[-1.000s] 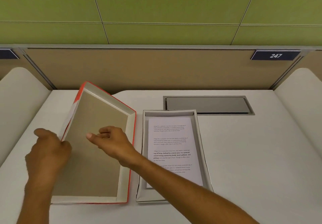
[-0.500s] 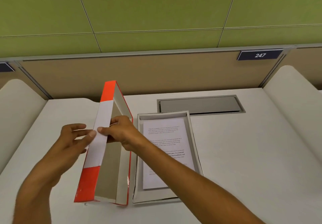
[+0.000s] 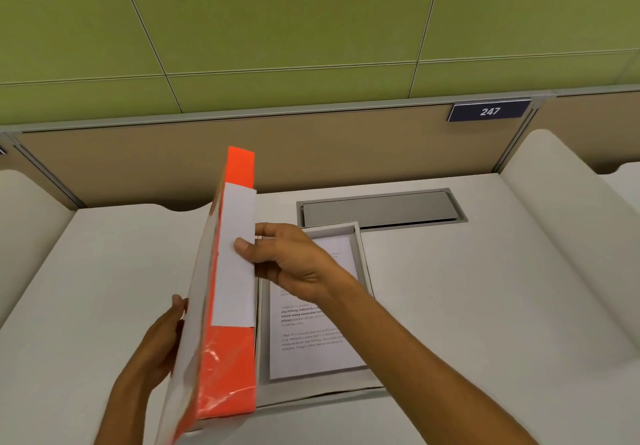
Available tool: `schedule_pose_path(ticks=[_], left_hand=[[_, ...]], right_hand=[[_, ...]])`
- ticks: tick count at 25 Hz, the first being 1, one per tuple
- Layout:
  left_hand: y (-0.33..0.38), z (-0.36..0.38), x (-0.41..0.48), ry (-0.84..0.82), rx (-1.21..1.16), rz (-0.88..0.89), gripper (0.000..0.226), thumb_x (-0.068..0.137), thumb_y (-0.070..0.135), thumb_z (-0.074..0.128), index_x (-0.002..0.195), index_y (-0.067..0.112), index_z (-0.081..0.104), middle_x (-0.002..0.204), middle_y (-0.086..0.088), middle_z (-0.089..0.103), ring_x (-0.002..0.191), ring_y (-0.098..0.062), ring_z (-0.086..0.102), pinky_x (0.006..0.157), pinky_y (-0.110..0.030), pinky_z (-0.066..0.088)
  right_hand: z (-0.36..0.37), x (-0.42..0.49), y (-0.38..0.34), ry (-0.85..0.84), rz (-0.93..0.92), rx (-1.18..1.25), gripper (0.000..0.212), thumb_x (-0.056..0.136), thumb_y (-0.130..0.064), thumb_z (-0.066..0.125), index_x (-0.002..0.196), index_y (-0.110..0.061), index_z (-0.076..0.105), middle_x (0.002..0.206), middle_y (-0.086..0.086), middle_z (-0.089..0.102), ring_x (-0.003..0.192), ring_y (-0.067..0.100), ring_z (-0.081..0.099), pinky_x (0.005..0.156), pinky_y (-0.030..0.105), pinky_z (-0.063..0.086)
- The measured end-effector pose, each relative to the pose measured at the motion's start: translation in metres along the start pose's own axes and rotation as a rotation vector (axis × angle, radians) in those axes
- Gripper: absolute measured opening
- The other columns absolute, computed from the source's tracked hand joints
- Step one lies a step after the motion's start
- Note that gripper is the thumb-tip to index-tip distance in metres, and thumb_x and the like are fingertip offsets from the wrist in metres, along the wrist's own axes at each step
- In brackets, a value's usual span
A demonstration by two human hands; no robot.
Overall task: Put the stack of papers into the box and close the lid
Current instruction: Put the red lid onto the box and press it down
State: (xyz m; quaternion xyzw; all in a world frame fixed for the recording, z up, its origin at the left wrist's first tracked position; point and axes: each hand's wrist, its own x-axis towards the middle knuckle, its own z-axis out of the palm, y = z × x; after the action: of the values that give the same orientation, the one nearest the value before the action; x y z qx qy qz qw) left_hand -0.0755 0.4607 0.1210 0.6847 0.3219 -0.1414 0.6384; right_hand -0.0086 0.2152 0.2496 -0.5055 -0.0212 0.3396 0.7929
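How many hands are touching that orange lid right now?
2. The right hand grips the lid at its white-labelled side; the left hand supports its outer face, partly hidden behind it.

Bright, even light; soft shadows; slight blur; wide-angle bending at edges.

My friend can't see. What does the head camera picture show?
Two hands, left hand and right hand, hold an orange lid tipped on edge beside an open box. Papers lie inside the box on a white desk.
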Motion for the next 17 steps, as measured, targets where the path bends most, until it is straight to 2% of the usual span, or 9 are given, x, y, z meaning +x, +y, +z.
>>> schedule_pose_path(ticks=[2,3,5,9,10,13,15,17], left_hand=[[-0.010,-0.001,0.008,-0.016,-0.010,0.016,0.062,0.078,0.074,0.049,0.106,0.024,0.072,0.091,-0.012,0.077,0.077,-0.028,0.075,0.066,-0.043,0.059],[-0.011,0.001,0.009,-0.013,-0.011,0.056,0.060,0.077,0.076,0.051,0.109,0.029,0.071,0.097,-0.007,0.078,0.082,-0.024,0.076,0.067,-0.040,0.059],[-0.011,0.008,0.011,-0.011,-0.023,0.144,0.058,0.077,0.077,0.052,0.118,0.039,0.066,0.111,0.002,0.076,0.098,-0.020,0.075,0.076,-0.039,0.060],[-0.015,0.034,0.014,0.046,0.028,0.253,0.050,0.085,0.070,0.046,0.129,0.048,0.056,0.124,0.009,0.070,0.109,-0.020,0.069,0.091,-0.042,0.056],[-0.016,0.043,0.013,0.062,0.066,0.276,0.048,0.088,0.066,0.043,0.132,0.048,0.052,0.128,0.011,0.065,0.110,-0.016,0.067,0.094,-0.039,0.053],[-0.021,0.070,0.016,0.096,0.157,0.316,0.047,0.093,0.058,0.040,0.139,0.047,0.045,0.130,0.013,0.058,0.099,-0.004,0.063,0.087,-0.030,0.050],[-0.024,0.088,0.020,0.125,0.203,0.321,0.050,0.095,0.055,0.038,0.142,0.041,0.042,0.133,0.006,0.058,0.102,-0.013,0.063,0.091,-0.039,0.051],[-0.025,0.102,0.022,0.154,0.263,0.339,0.056,0.094,0.056,0.035,0.145,0.035,0.040,0.133,-0.002,0.059,0.103,-0.019,0.060,0.095,-0.045,0.049]], right_hand=[[-0.025,-0.014,-0.004,0.013,-0.043,-0.011,0.022,0.089,-0.001,0.066,0.111,-0.005,0.065,0.111,0.015,0.070,0.092,0.020,0.072,0.086,0.031,0.060],[-0.038,-0.022,-0.005,0.031,-0.054,-0.034,0.025,0.087,-0.003,0.069,0.112,-0.005,0.065,0.108,0.013,0.072,0.091,0.020,0.072,0.083,0.031,0.062],[-0.068,-0.036,-0.004,0.089,-0.063,-0.114,0.041,0.081,-0.013,0.078,0.119,-0.006,0.062,0.106,0.011,0.076,0.093,0.023,0.074,0.077,0.031,0.063],[-0.130,-0.059,0.015,0.313,-0.074,-0.320,0.073,0.065,-0.042,0.086,0.127,-0.016,0.057,0.105,0.005,0.077,0.095,0.021,0.076,0.075,0.029,0.063],[-0.143,-0.063,0.023,0.378,-0.071,-0.362,0.074,0.066,-0.044,0.085,0.129,-0.019,0.056,0.108,0.004,0.076,0.096,0.020,0.075,0.075,0.028,0.063],[-0.175,-0.069,0.049,0.492,-0.059,-0.446,0.062,0.073,-0.049,0.077,0.128,-0.030,0.054,0.117,0.000,0.071,0.101,0.018,0.072,0.078,0.028,0.061],[-0.187,-0.070,0.064,0.522,-0.068,-0.479,0.056,0.073,-0.056,0.072,0.123,-0.039,0.053,0.121,-0.004,0.068,0.103,0.017,0.071,0.075,0.025,0.059],[-0.197,-0.068,0.076,0.550,-0.087,-0.511,0.055,0.074,-0.058,0.067,0.125,-0.041,0.053,0.124,-0.004,0.066,0.104,0.017,0.070,0.075,0.023,0.059]])
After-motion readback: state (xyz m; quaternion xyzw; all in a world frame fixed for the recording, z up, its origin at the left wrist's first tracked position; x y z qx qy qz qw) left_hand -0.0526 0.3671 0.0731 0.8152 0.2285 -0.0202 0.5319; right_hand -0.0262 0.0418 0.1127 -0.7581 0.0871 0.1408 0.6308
